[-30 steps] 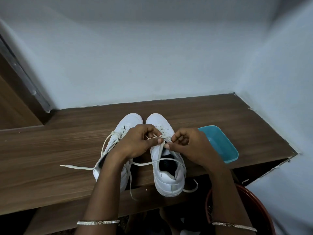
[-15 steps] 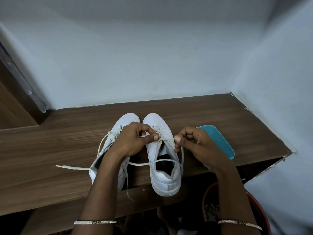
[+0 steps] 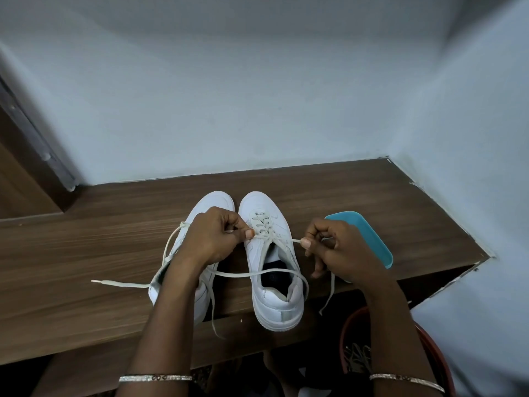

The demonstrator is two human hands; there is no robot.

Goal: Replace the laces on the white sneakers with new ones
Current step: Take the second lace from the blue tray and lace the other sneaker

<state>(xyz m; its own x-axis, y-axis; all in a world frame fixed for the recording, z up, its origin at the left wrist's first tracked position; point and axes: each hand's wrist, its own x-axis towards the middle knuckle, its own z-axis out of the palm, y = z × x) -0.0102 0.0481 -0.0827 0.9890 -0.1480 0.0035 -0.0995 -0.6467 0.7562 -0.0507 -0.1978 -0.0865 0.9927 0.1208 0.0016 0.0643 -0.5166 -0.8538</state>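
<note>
Sneakers: the right sneaker (image 3: 276, 308) and the left sneaker (image 3: 214, 200) stand side by side on the bench (image 3: 86, 253), toes to the wall, heels at its near edge.
Left hand (image 3: 210, 239): fingers (image 3: 249, 233) curled, pinching the lace (image 3: 286, 241) at the right sneaker's upper eyelets.
Right hand (image 3: 343, 253): fingers (image 3: 306, 243) curled, pinching the lace's other strand, which runs straight out from the eyelets.
Slack: a loop of lace crosses the right sneaker's opening.
Nearby: a teal tray (image 3: 369, 236) sits partly behind the right hand; a red bucket (image 3: 345, 330) is below the bench edge.
</note>
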